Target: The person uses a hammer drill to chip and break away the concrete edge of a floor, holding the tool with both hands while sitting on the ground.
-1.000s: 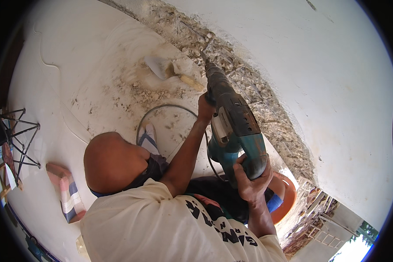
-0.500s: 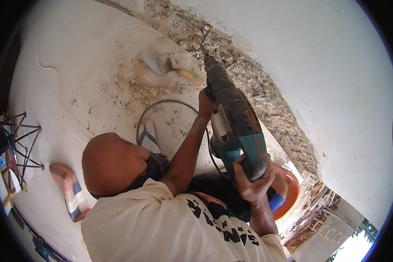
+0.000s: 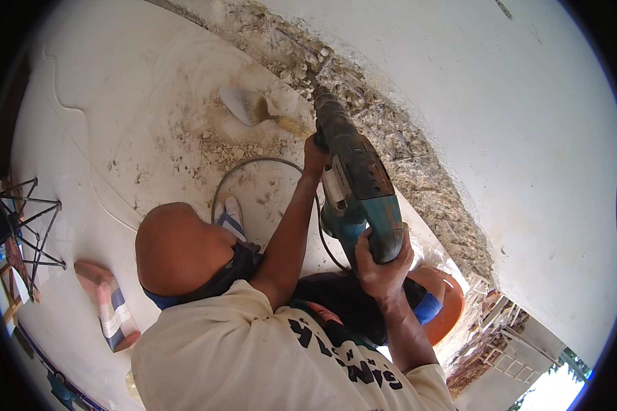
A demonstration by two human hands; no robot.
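I hold a dark teal rotary hammer (image 3: 360, 168) with both hands. My left hand (image 3: 315, 154) is closed round its front grip, and my right hand (image 3: 384, 267) wraps the rear handle. Its chisel bit (image 3: 312, 81) points into a rough band of broken masonry (image 3: 421, 164); dust and the body of the tool obscure the exact contact. Beside the band lies a trowel (image 3: 240, 103) with a pale wooden handle, amid grit and chips. A grey cord (image 3: 250, 164) loops below the trowel, around my sandalled foot (image 3: 230, 216).
A folding black metal frame (image 3: 38, 226) stands at far left, near a striped padded piece (image 3: 106, 301). An orange round container (image 3: 445, 322) is by my right knee. A smooth white surface (image 3: 535, 151) borders the broken band. A pale ladder-like grid (image 3: 514, 363) shows at lower right.
The tool and both my hands have shifted slightly up and left in the picture, the bit staying at the broken band. My grip looks the same.
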